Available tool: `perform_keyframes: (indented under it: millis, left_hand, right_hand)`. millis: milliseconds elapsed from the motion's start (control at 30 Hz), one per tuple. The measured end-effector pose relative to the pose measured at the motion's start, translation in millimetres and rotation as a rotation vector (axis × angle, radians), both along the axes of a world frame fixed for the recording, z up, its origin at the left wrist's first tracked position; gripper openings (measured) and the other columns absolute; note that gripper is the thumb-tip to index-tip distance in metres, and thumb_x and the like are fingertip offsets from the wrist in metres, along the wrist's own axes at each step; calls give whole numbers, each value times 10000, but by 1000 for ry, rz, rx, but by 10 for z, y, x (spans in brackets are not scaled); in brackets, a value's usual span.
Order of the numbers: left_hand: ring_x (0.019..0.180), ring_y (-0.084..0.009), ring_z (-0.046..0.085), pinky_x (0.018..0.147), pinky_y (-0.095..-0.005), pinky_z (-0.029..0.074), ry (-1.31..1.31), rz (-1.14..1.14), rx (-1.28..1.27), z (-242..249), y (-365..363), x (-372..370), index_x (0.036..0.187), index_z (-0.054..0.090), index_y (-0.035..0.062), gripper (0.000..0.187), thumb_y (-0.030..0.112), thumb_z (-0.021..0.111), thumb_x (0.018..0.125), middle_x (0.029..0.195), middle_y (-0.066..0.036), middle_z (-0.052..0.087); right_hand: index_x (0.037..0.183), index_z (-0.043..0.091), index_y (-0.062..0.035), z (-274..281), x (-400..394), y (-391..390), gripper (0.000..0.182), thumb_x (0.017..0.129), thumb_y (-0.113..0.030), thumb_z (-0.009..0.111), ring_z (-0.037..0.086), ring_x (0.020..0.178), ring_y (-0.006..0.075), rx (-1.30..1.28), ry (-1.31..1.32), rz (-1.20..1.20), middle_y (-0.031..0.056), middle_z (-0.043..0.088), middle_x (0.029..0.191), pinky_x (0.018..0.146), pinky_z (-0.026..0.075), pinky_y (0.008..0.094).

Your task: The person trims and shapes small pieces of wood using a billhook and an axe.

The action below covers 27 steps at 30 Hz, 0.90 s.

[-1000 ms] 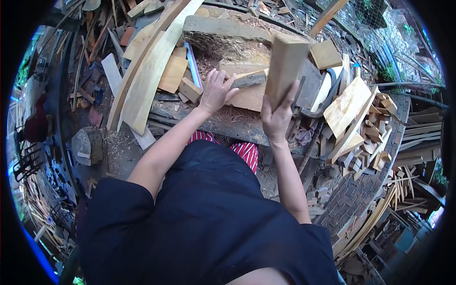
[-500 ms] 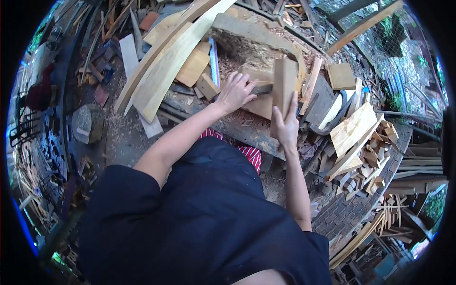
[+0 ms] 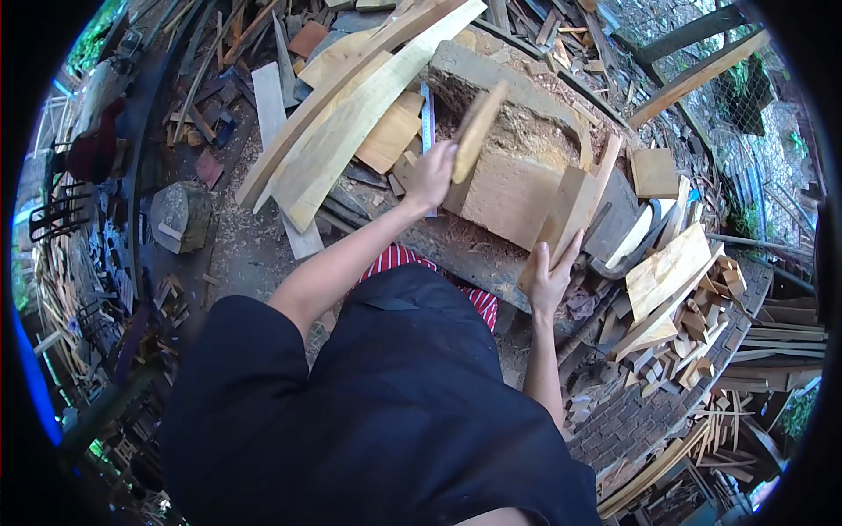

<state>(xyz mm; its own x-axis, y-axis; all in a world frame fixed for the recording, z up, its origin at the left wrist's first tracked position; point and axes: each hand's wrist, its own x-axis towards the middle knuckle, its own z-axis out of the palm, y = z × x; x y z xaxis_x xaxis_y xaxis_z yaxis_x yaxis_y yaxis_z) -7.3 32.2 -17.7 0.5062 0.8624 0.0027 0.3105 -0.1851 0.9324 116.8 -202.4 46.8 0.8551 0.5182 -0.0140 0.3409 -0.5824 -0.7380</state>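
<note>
My left hand (image 3: 433,178) is closed around a narrow, light-brown piece of wood (image 3: 480,131), which is tilted and smeared by motion. Its exact kind I cannot make out. Below it lies a large wooden block (image 3: 509,197) with a flat pale face and a rough, chipped hollow (image 3: 535,131) behind. My right hand (image 3: 550,282) grips the lower end of a squared wood block (image 3: 566,210), thumb on one side and fingers along the other. That block leans beside the right end of the large one. A blue-white ruler-like strip (image 3: 428,127) lies left of the hollow.
Long curved boards (image 3: 360,118) lie at the left. A dark-handled tool (image 3: 645,232) rests at the right, near a pile of small offcuts (image 3: 688,320). A cut log (image 3: 180,216) stands on the ground, far left. Wood shavings cover the work area.
My left hand has raised the narrow wood piece off the large block. My right hand has moved the squared block right and downward, tilting it and uncovering the large block's flat face. The view has shifted slightly.
</note>
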Motion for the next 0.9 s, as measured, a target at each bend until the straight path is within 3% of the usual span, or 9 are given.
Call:
perform_keyframes:
  millis: [67, 100, 233, 367, 500, 667, 900]
  left_hand:
    - [927, -394, 639, 792, -451, 486, 32, 55, -17, -38, 152, -177, 1131, 600, -13, 397, 318, 398, 1044, 976, -240, 649]
    - [937, -407, 639, 798, -463, 483, 65, 114, -44, -64, 218, -271, 1121, 596, -24, 400, 309, 388, 1046, 974, -253, 657]
    - [970, -439, 623, 819, -476, 476, 146, 156, 11, -232, 379, -605, 1121, 612, -31, 393, 275, 379, 1043, 998, -267, 654]
    - [977, -448, 616, 814, -482, 476, 243, 186, -19, -368, 427, -819, 1134, 605, -49, 402, 272, 380, 1042, 1013, -286, 646]
    - [964, -442, 618, 824, -477, 475, 266, 209, -80, -459, 494, -909, 1127, 606, -53, 403, 269, 380, 1042, 994, -282, 646]
    - [1014, -414, 602, 871, -466, 469, 349, 205, 162, -474, 559, -916, 1157, 594, -35, 378, 273, 409, 1039, 1075, -255, 624]
    - [1000, -401, 592, 866, -471, 470, 459, 175, 199, -416, 629, -937, 1228, 552, -14, 360, 266, 439, 1032, 1081, -215, 580]
  right_hand:
    - [1561, 175, -141, 30, -14, 68, 769, 944, -305, 604, 633, 1105, 428, -88, 113, 49, 309, 580, 1278, 930, 499, 459]
    - [1560, 178, -156, -12, -27, 108, 777, 934, -300, 614, 682, 960, 438, -67, -34, 109, 323, 660, 1068, 823, 537, 476]
    - [1565, 165, -169, -61, -24, 210, 821, 910, -321, 636, 679, 799, 467, -199, 35, 189, 317, 675, 876, 710, 535, 508]
    - [1570, 152, -201, -1, 47, 270, 833, 906, -339, 635, 678, 810, 466, -344, 12, 322, 322, 673, 910, 707, 536, 508]
    - [1570, 148, -171, -27, 50, 274, 826, 911, -315, 624, 679, 789, 466, -312, -15, 335, 314, 676, 853, 688, 535, 489]
    - [1566, 159, -207, 16, -3, 339, 841, 893, -317, 651, 674, 828, 472, -343, -26, 306, 318, 670, 942, 709, 540, 505]
    - [1564, 159, -202, 11, -47, 379, 850, 883, -291, 660, 676, 832, 465, -358, -59, 305, 305, 672, 978, 708, 540, 503]
